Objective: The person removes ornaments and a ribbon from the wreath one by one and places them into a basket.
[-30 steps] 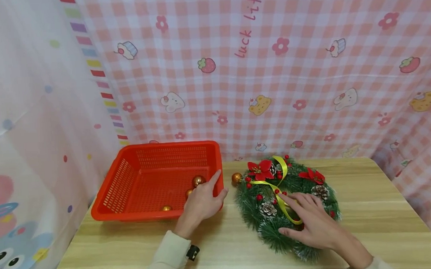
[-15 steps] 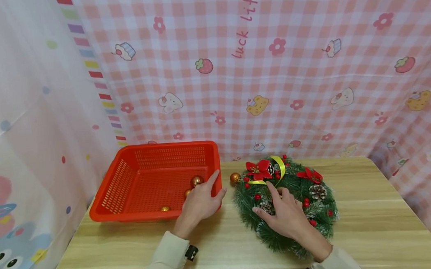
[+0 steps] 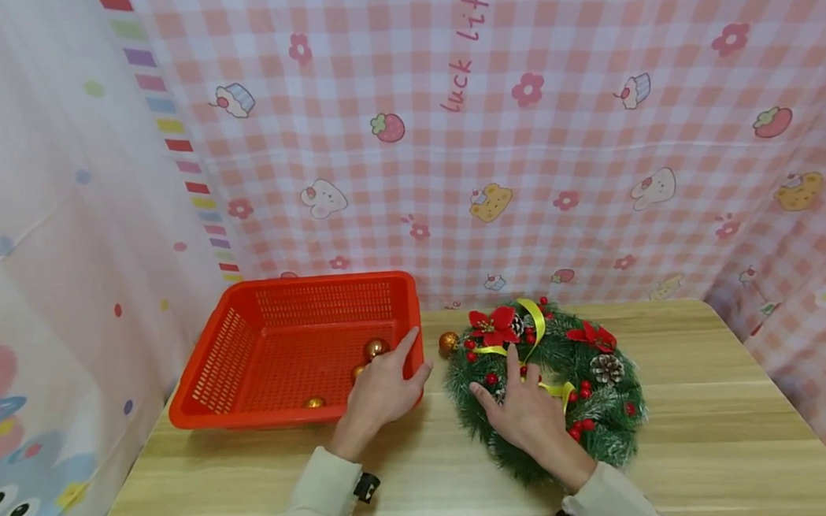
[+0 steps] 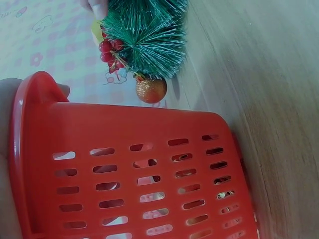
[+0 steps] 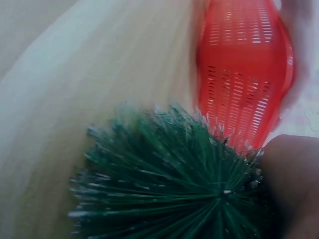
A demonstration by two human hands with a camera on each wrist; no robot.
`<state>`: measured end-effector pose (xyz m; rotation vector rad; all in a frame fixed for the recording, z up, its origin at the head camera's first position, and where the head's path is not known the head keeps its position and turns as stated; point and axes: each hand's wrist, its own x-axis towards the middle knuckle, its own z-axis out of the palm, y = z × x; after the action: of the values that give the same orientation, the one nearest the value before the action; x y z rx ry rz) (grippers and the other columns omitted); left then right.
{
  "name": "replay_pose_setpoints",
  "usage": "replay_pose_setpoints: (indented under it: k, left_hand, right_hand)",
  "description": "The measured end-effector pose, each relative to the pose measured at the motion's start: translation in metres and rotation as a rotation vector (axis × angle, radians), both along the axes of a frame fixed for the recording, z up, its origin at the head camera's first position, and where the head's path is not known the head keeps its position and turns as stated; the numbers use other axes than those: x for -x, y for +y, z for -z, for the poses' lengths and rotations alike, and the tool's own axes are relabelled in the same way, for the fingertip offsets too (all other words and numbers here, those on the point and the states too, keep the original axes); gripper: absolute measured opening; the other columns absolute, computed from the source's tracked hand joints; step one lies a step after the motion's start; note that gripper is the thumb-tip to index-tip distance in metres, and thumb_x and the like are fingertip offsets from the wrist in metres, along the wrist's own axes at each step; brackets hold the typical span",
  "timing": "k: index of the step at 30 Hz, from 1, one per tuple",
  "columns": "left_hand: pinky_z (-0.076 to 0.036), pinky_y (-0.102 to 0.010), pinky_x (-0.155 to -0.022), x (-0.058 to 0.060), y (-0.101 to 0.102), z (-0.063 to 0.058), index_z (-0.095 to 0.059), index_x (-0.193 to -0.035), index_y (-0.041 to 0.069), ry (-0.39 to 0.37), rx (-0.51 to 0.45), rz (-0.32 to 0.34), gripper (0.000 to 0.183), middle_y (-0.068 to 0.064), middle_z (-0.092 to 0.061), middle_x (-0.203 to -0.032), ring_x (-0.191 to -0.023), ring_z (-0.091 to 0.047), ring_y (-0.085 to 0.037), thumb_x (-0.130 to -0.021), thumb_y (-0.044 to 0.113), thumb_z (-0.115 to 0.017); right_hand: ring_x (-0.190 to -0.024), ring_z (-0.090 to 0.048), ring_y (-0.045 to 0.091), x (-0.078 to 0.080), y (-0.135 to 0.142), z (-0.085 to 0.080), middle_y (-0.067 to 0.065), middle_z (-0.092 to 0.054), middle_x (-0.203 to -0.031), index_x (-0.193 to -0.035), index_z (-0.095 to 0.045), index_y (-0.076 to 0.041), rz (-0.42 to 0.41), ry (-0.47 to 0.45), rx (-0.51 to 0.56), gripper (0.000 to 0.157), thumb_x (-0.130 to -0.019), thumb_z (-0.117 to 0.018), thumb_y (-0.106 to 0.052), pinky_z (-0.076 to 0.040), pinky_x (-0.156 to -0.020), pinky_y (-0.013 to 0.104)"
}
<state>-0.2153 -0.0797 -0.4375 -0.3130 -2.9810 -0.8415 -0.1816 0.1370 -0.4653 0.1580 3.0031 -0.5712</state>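
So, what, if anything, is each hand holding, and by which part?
The left hand rests on the right rim of the red basket; whether it grips cannot be told. The right hand lies over the wreath; no hold shows.

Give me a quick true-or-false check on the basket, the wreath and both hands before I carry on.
1. The red basket stands left of the wreath. True.
2. Both hands are over the wreath. False: the left hand is at the basket's right end, the right hand over the wreath.
3. At least three balls are in the basket. True.
4. The wreath is plain green throughout. False: it carries a yellow ribbon and red flowers.
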Motion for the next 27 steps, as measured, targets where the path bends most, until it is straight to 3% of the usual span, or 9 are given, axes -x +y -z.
replay_pose_setpoints:
  k: [5, 13, 21, 27]
  left_hand:
    - [-0.045, -0.034, -0.056, 0.0, 0.0, -0.001, -0.038, -0.154, 0.026, -0.002, 0.002, -0.005, 0.064, -0.006, -0.059, -0.071, -0.063, -0.056, -0.018, -0.096, 0.048, -0.055]
    - [-0.044, -0.034, -0.055, 0.0, 0.001, 0.0, -0.037, -0.154, 0.027, -0.01, -0.005, -0.001, 0.064, -0.005, -0.057, -0.067, -0.062, -0.056, -0.019, -0.096, 0.049, -0.054]
    - [-0.039, -0.033, -0.048, -0.001, 0.0, -0.001, -0.035, -0.155, 0.027, -0.022, -0.029, 0.009, 0.064, -0.003, -0.05, -0.058, -0.051, -0.049, -0.018, -0.097, 0.047, -0.054]
    - [-0.037, -0.033, -0.045, -0.001, 0.0, -0.001, -0.035, -0.155, 0.025, -0.029, -0.038, 0.01, 0.065, -0.004, -0.048, -0.056, -0.047, -0.045, -0.018, -0.097, 0.045, -0.056]
  right_hand:
    - [-0.05, -0.048, 0.025, -0.001, 0.0, 0.004, 0.034, -0.039, -0.138, -0.161, -0.008, -0.015, -0.021, 0.023, -0.003, 0.095, -0.093, -0.048, -0.068, -0.04, -0.044, 0.039]
    - [-0.052, -0.049, 0.022, -0.005, 0.009, 0.011, 0.033, -0.043, -0.132, -0.161, -0.01, -0.017, -0.109, 0.092, -0.026, 0.09, -0.094, -0.05, -0.062, -0.039, -0.042, 0.036]
    - [-0.048, -0.044, 0.016, -0.008, 0.019, 0.012, 0.024, -0.048, -0.122, -0.161, -0.01, -0.026, -0.22, 0.089, -0.01, 0.086, -0.094, -0.049, -0.065, -0.036, -0.041, 0.032]
    - [-0.057, -0.052, 0.014, -0.007, 0.031, 0.012, 0.024, -0.044, -0.137, -0.16, -0.012, -0.031, -0.318, 0.05, 0.007, 0.084, -0.093, -0.049, -0.066, -0.042, -0.049, 0.034]
